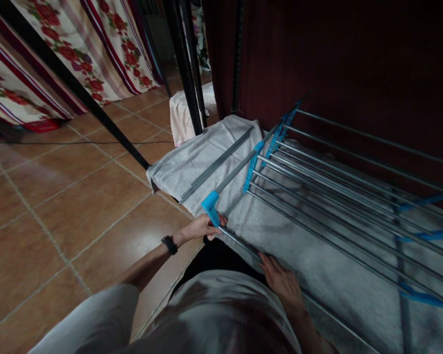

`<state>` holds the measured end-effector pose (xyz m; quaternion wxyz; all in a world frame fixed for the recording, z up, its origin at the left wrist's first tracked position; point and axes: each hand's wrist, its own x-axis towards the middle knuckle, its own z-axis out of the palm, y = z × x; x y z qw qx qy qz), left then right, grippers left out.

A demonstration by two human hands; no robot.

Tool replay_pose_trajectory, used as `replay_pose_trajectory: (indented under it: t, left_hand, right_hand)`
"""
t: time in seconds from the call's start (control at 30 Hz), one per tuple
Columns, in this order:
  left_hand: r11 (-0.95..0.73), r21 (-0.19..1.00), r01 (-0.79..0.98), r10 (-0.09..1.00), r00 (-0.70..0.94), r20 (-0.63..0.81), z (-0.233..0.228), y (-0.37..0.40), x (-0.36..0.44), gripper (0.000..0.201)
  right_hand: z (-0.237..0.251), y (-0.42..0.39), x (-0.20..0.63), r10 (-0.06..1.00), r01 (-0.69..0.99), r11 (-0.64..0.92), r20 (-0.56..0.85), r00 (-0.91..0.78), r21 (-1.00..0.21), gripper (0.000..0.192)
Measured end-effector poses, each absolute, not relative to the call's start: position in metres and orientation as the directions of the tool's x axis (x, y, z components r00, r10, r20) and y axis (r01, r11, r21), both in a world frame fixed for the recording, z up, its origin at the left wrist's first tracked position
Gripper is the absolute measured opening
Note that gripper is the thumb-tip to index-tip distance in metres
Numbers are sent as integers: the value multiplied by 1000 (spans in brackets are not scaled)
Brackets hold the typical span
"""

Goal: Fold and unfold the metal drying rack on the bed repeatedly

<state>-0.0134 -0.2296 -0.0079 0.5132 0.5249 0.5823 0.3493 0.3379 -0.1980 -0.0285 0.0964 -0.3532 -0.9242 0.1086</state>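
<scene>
A clothes drying rack (306, 211) of metal bars and blue plastic joints lies across the grey cloth in front of me. My left hand (206, 226), with a dark watch on the wrist, has its fingers around the near metal tube (239, 241), just below the blue corner joint (210, 201). Further right along that tube, my right hand (280, 278) grips it from above, its thumb side hidden. Blue slotted brackets (251, 172) hold the ends of several parallel bars. Loose grey rods (216, 164) rest on the cloth, left of the rack.
Beneath the rack spreads the grey cloth (195, 157). Black metal posts (182, 69) stand at its far left corner, and a slanted black bar (92, 103) comes down to its edge. A thin cable (129, 142) crosses the tiled floor (107, 216). Floral curtains (70, 49) hang behind.
</scene>
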Motion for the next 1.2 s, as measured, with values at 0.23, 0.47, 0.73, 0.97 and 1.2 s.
replay_pose_trajectory:
  t: [0.23, 0.47, 0.73, 0.97, 1.2]
  left_hand:
    - [145, 954, 261, 981, 86, -173, -10, -232, -12, 37]
    - [81, 889, 450, 997, -21, -80, -21, -241, -11, 34]
    - [148, 788, 597, 988, -128, -89, -28, -254, -2, 32]
    - [12, 710, 704, 997, -62, 44, -30, -253, 3, 33]
    - [-8, 682, 731, 995, -62, 77, -36, -254, 4, 38]
  right_hand:
    - [-31, -198, 338, 657, 622, 747, 115, -745, -237, 41]
    - [-31, -198, 339, 644, 613, 758, 108, -758, -222, 41]
    - [-28, -196, 338, 644, 607, 752, 93, -759, -257, 40]
    - [-25, -197, 335, 650, 624, 753, 83, -756, -212, 38]
    - [-19, -196, 333, 655, 620, 738, 63, -753, -266, 36]
